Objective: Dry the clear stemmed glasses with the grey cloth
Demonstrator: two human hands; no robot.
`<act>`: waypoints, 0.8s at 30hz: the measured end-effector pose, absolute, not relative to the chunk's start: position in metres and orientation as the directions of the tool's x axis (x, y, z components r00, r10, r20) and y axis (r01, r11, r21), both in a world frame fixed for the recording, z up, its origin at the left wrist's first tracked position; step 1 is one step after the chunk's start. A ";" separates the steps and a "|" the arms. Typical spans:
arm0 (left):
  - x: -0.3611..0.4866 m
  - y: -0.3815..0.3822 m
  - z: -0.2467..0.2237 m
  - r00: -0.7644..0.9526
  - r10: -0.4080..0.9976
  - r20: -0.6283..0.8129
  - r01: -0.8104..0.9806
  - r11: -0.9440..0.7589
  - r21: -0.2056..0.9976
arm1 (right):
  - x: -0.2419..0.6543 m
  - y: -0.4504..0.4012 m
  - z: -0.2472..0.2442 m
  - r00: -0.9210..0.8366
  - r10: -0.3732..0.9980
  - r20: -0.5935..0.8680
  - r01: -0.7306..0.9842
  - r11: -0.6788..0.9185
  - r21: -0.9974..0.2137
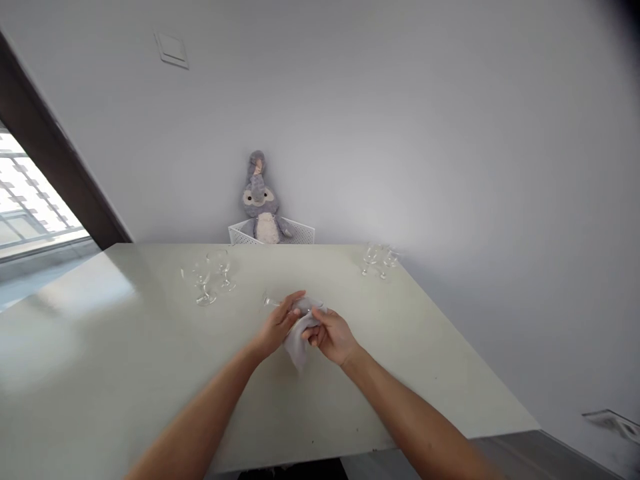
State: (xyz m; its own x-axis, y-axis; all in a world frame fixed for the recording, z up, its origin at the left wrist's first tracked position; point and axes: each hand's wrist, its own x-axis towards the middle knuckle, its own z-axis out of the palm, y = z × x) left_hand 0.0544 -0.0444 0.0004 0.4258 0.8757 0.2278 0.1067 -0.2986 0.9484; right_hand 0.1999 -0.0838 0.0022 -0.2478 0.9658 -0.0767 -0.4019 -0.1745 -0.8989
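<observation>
Near the middle of the pale table (pixel 400 347), a clear stemmed glass (pixel 271 301) lies on its side in my left hand (pixel 280 323), its foot pointing left. My left fingers wrap round the bowl. A light grey cloth (pixel 297 343) hangs down between my hands and covers part of the bowl. My right hand (pixel 333 333) pinches the cloth at the glass's rim, fingers closed. Two clear stemmed glasses stand upright at the left, one nearer (pixel 203 283) and one farther (pixel 225 270). Another pair of glasses (pixel 370 259) stands near the far right corner.
Beyond the table's far edge, a grey plush toy (pixel 267 223) sits in a white perforated basket (pixel 303 233) against the wall. A wall switch (pixel 173 49) is at upper left, above a dark-framed window (pixel 30 193). The table's right edge slants toward me.
</observation>
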 end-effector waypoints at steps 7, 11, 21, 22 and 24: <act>0.049 -0.044 0.004 0.400 0.883 0.245 0.297 -0.377 0.877 | 0.193 -0.092 -0.009 -0.215 0.971 0.105 -0.038 0.099 -0.994; 0.049 -0.043 -0.002 0.344 0.897 0.277 0.440 -0.415 0.796 | 0.190 -0.091 -0.012 -0.123 0.952 0.282 0.312 0.306 -0.899; 0.029 -0.034 0.016 0.543 0.608 0.579 0.757 -0.653 -0.024 | 0.226 -0.068 0.007 -0.203 0.976 -0.075 -0.086 -0.094 -0.992; 0.029 -0.033 0.015 0.565 0.632 0.530 0.758 -0.652 -0.030 | 0.228 -0.069 0.008 -0.242 0.968 -0.070 -0.078 -0.091 -0.993; 0.029 -0.031 0.012 0.586 0.685 0.433 0.765 -0.643 -0.017 | 0.231 -0.069 0.009 -0.280 0.958 -0.059 -0.067 -0.081 -0.994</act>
State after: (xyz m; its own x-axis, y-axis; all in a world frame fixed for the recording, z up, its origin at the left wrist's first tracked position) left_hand 0.0294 -0.0311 0.0119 0.5857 0.6850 0.4334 0.7653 -0.6435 -0.0172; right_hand 0.2311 -0.0692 0.0089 -0.2804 0.9580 -0.0592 -0.0671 -0.0811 -0.9944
